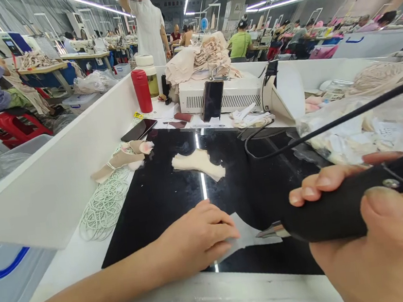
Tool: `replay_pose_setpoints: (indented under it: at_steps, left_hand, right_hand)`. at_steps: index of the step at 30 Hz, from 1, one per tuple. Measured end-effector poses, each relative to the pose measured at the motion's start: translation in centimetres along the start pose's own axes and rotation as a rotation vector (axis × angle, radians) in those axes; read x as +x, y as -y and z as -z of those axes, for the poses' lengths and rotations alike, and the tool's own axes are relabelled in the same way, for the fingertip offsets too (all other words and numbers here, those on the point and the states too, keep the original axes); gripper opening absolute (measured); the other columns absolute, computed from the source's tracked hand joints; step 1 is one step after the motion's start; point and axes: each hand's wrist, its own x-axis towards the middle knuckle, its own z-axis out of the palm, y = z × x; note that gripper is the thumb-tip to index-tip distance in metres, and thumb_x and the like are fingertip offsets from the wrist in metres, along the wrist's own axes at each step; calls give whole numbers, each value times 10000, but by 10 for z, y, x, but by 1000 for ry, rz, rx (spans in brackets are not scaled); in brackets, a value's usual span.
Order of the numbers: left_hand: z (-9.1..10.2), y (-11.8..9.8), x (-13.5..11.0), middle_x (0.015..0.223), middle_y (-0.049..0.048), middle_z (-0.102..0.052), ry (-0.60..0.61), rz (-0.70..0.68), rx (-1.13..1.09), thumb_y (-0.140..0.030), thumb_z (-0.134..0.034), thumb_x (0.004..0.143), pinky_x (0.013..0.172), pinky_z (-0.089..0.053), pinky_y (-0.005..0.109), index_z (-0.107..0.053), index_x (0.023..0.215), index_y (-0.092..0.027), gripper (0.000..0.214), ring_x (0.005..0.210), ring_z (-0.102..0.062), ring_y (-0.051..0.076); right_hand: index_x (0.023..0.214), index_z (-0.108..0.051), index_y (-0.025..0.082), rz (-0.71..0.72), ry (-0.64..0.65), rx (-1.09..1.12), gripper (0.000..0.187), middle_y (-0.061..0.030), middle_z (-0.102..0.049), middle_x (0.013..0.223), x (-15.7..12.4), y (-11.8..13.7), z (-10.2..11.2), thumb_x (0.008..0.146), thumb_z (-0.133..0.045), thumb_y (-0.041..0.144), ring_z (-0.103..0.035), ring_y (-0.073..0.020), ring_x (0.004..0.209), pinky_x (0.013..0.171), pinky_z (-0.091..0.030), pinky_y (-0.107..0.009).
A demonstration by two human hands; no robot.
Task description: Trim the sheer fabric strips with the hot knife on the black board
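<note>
My left hand lies palm down on the black glossy work surface, its fingers pressing a thin pale piece of fabric. My right hand is wrapped round the black handle of a corded tool, whose metal tip rests at the right edge of that fabric piece. The tool's black cord runs up to the right. A beige cut fabric piece lies farther back on the black surface.
A heap of white elastic loops and a bundled beige piece lie at left by the white partition wall. A phone, red bottle, white machine box and bagged fabric stand behind. Other workers sit farther off.
</note>
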Motion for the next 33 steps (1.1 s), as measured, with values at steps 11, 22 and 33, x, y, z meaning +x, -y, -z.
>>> replay_pose_setpoints:
  at_steps: [11,22,33]
  left_hand:
    - [5,-3,5,1347,88,-730,70,39,-70,-247,-749,971,1201,-438,441,-770,1234,-200,268,1253,-629,259]
    - [7,-1,6,1362,79,-726,82,62,-60,-242,-733,988,1267,-359,468,-762,1242,-211,257,1284,-630,262]
    - [13,-3,2,1479,31,-677,197,86,-48,-328,-819,921,1328,-192,628,-723,1313,-280,406,1486,-508,315]
  right_hand:
    - [1056,-650,282,-36,27,92,474,43,-650,732,-18,2,-15,715,-960,393,-596,-193,605,537,-583,-333]
    - [1053,-646,281,-33,20,46,449,47,-659,724,-19,4,-15,721,-936,367,-596,-193,615,538,-594,-331]
    - [1010,-662,276,-57,-42,84,485,47,-649,708,-13,5,-14,657,-980,375,-569,-177,586,509,-580,-296]
